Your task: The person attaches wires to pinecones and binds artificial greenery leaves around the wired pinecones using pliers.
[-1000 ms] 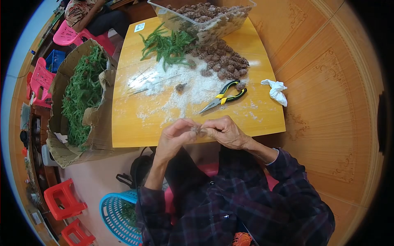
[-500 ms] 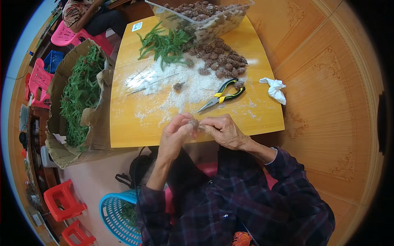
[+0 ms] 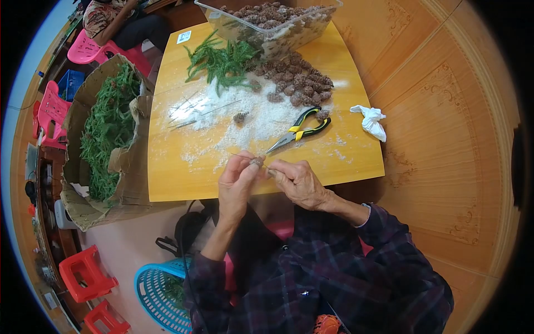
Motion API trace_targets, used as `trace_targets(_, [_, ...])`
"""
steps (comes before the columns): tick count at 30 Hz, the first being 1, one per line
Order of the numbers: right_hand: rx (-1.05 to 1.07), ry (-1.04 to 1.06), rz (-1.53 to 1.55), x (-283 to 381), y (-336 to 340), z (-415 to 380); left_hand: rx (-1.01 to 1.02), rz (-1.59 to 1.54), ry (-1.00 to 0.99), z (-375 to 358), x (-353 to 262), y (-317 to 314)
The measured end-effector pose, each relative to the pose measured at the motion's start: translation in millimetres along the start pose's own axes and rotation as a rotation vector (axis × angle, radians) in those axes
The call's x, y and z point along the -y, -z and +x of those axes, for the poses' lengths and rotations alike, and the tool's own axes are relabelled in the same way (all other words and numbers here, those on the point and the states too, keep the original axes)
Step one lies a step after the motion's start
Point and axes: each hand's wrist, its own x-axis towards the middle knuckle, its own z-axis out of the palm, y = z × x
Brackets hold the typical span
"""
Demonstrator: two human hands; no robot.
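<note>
Above the table's near edge, my left hand (image 3: pixel 236 182) pinches a small brown pine cone (image 3: pixel 257 161) between thumb and fingers. A thin wire (image 3: pixel 236 155) pokes out past the left fingertips. Close beside the cone, my right hand (image 3: pixel 302 183) is closed, its thumb and forefinger pinching what looks like the wire's other end; the fingers hide most of it. Just beyond the hands lie needle-nose pliers (image 3: pixel 300 131) with black and yellow handles, jaws toward me. A single pine cone (image 3: pixel 240 117) and several thin wires (image 3: pixel 214 109) rest among white granules (image 3: pixel 222 131).
At the back of the yellow table (image 3: pixel 178 186) are green sprigs (image 3: pixel 222 61), a pine cone heap (image 3: pixel 300 80) and a clear bin (image 3: pixel 278 33) of cones. A crumpled tissue (image 3: pixel 370 121) lies right. Left stands a cardboard box (image 3: pixel 130 178) of greenery; below, a blue basket (image 3: pixel 150 295). Another person (image 3: pixel 142 28) sits behind.
My right hand has drawn slightly away from the left and lower. The pine cone has turned a little in my left fingers and shifted slightly left.
</note>
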Motion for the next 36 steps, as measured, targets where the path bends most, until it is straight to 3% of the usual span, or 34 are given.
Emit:
trace_targets(8, [0.117,-0.082,0.224,5.2,-1.2,-0.3,0.011,-0.015,-0.036,-1.9,1.4,-2.2])
trace_targets(14, [0.225,-0.138,0.338,6.6,6.1,1.4,0.01,0.206,-0.076,-0.2,5.4,3.5])
trace_targets(18, [0.336,-0.169,0.446,5.0,13.4,7.0,-0.006,0.06,0.021,1.5,0.7,0.8])
trace_targets(21, [0.306,-0.018,0.537,0.8,14.3,13.2,0.013,-0.064,0.112,2.6,-1.3,7.7])
trace_targets(24, [0.321,-0.151,0.37,5.8,35.2,14.8,0.035,-0.186,0.227,1.8,-7.9,12.9])
trace_targets(27, [0.353,0.03,0.076,2.6,37.1,24.4,0.1,-0.179,0.301,2.3,-11.6,12.8])
trace_targets(30, [0.34,0.205,0.089,2.3,29.7,35.2,0.167,-0.13,0.325,0.9,-8.3,10.4])
trace_targets(33, [0.425,0.037,0.216,22.7,34.1,41.1,0.143,-0.107,0.331,-1.9,-7.7,8.7])
trace_targets(36, [0.304,0.12,0.277,8.9,23.5,41.2,0.155,-0.118,0.318,-1.0,0.0,15.6])
